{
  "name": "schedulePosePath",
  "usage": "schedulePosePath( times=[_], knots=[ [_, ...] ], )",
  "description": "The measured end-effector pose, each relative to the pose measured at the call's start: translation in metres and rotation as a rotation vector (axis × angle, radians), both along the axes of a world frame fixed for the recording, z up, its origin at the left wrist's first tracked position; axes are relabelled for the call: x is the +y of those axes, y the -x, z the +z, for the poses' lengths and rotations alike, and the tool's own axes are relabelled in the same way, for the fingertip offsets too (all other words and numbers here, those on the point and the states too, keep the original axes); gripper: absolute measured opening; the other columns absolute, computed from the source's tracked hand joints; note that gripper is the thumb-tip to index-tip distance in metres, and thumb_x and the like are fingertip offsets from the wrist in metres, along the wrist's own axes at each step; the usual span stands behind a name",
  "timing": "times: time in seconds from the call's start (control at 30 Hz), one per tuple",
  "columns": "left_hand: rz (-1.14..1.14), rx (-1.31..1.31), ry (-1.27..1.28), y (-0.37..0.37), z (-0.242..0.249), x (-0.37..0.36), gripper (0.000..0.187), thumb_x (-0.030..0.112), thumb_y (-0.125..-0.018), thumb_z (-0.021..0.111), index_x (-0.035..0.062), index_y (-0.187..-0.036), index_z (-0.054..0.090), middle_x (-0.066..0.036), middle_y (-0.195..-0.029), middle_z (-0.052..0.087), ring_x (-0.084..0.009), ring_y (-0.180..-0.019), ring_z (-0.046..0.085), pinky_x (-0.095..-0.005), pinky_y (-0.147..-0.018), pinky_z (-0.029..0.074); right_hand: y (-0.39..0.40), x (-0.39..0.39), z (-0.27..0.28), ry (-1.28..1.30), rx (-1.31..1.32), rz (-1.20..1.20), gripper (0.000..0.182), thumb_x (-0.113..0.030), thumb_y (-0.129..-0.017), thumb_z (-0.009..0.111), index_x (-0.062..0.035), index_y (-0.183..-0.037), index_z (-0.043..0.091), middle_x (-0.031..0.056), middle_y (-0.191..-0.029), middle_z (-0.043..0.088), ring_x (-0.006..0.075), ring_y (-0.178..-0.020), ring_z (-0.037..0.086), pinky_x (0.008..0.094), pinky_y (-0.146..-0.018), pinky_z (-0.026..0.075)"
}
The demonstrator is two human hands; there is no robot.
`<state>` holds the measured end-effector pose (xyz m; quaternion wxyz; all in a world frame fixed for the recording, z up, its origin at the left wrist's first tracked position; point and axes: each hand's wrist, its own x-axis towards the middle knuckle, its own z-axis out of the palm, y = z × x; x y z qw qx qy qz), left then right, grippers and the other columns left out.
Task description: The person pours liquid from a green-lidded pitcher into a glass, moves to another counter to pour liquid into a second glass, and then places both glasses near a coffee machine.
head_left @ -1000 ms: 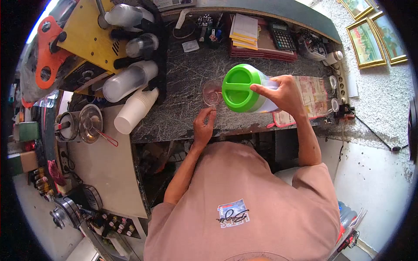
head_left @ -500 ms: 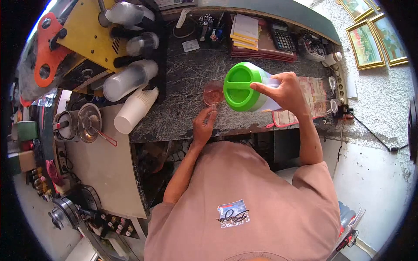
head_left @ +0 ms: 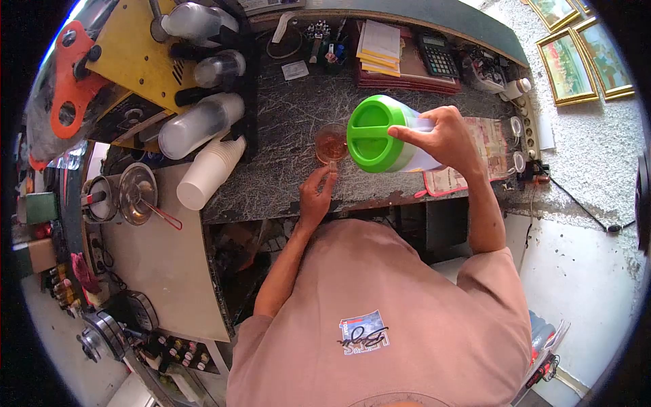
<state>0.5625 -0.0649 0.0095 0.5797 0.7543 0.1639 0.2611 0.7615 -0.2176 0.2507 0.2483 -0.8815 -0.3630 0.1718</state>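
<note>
A pitcher with a bright green lid (head_left: pixel 373 133) is tilted to the left, its spout side at the rim of a clear cup (head_left: pixel 331 144). My right hand (head_left: pixel 447 139) grips the pitcher by its handle side, thumb near the lid. Reddish-brown liquid shows in the cup, which stands on the scratched dark counter (head_left: pixel 291 183). My left hand (head_left: pixel 317 197) pinches the cup's small handle at its near side. Behind my right forearm lies a patterned cloth with red trim (head_left: pixel 485 146).
Stacked paper cups (head_left: pixel 203 178) and plastic cups (head_left: pixel 200 127) jut out at the left beside a yellow machine (head_left: pixel 139 51). At the back are papers (head_left: pixel 381 42), a calculator (head_left: pixel 439 55) and a pen holder (head_left: pixel 334 55). A metal strainer (head_left: pixel 138 193) sits far left.
The reddish-brown liquid in the cup looks fuller and darker. Both hands and the pitcher have stayed almost in place, with only a slight shift of the view.
</note>
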Motion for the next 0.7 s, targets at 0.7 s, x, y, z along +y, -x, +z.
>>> schedulePosePath(
  times=[0.7],
  knots=[
    [-0.011,0.004,0.007,0.0002,-0.0040,-0.0002,0.020,0.015,-0.098,0.066,0.0008,-0.111,0.069,-0.013,-0.105,0.073,-0.0233,-0.096,0.071,-0.0351,-0.078,0.056,0.0026,0.0062,0.0033,0.028,-0.106,0.058,0.063,-0.060,-0.082,0.075,0.0034,-0.075,0.076,0.0125,-0.056,0.066,0.0205,-0.049,0.067,0.0338,-0.050,0.052]
  ],
)
